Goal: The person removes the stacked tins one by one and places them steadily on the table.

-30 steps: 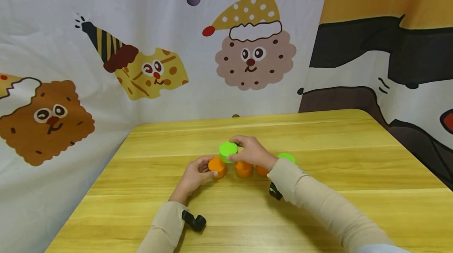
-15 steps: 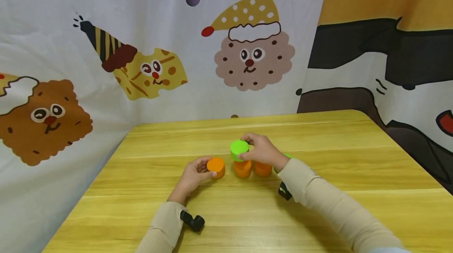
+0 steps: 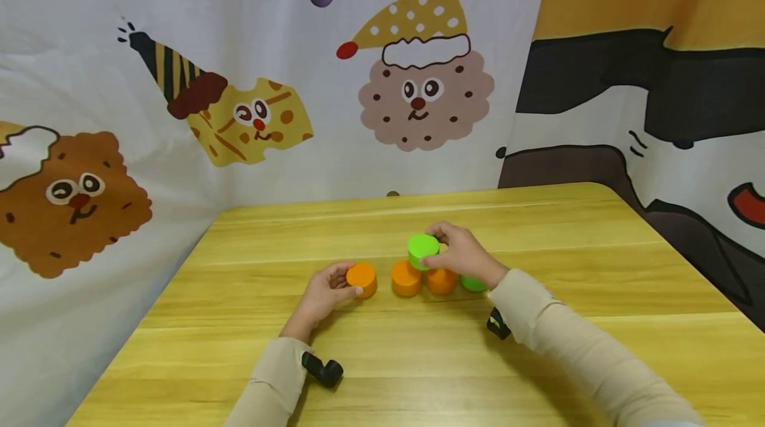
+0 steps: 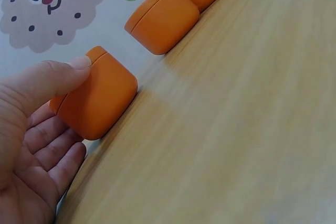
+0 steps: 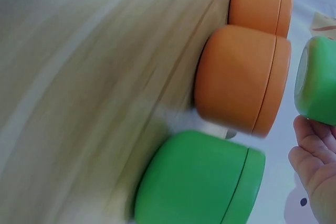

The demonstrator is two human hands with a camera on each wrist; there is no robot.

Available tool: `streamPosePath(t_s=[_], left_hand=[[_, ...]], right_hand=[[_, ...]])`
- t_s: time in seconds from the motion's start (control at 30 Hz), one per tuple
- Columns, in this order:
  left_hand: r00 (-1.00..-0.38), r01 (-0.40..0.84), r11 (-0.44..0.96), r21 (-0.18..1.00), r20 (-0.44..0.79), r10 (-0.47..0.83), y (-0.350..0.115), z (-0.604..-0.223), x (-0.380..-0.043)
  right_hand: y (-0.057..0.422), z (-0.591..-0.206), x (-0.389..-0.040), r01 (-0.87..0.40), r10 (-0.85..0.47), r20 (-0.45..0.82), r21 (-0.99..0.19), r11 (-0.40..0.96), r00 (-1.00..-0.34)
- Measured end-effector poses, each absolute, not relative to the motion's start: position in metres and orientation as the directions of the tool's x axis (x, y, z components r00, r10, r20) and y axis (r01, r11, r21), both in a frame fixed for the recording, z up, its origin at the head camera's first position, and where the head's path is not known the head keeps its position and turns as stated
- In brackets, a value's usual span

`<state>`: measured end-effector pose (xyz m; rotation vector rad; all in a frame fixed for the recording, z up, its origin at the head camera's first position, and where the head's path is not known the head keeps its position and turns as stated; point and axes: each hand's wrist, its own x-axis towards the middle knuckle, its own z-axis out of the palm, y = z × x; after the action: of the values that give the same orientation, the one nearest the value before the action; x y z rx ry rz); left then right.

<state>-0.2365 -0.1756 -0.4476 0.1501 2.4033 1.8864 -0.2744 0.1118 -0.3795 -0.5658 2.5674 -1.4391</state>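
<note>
At the left end of a row, my left hand grips a small round orange jar that stands on the table. In the left wrist view its thumb lies across the lid seam, with the fingers behind. My right hand pinches a green jar from its right side, raised above the row. Below it stand two orange jars, a left one and a right one. A second green jar ends the row, partly hidden by my right wrist in the head view.
The wooden table reaches back to a white curtain printed with cartoon biscuits. Black wrist cameras sit on both sleeves, the left camera close above the tabletop.
My right hand has carried the green jar rightward, from beside the left orange jar to above the gap between the other two. The left hand stays on its jar, almost still.
</note>
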Motion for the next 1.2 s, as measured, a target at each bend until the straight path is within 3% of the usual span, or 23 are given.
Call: streamPosePath(t_s=[0.3,1.2], left_hand=[[-0.988,0.029,0.252,0.967,-0.011,0.155,-0.169,-0.422,-0.223],[-0.989,0.029,0.258,0.966,-0.009,0.146,-0.168,-0.421,-0.22]], right_hand=[[0.131,-0.381,-0.273,-0.254,-0.358,0.072,-0.833,0.492,-0.931],[0.191,-0.388,-0.261,-0.237,-0.244,0.117,-0.8,0.551,-0.963]])
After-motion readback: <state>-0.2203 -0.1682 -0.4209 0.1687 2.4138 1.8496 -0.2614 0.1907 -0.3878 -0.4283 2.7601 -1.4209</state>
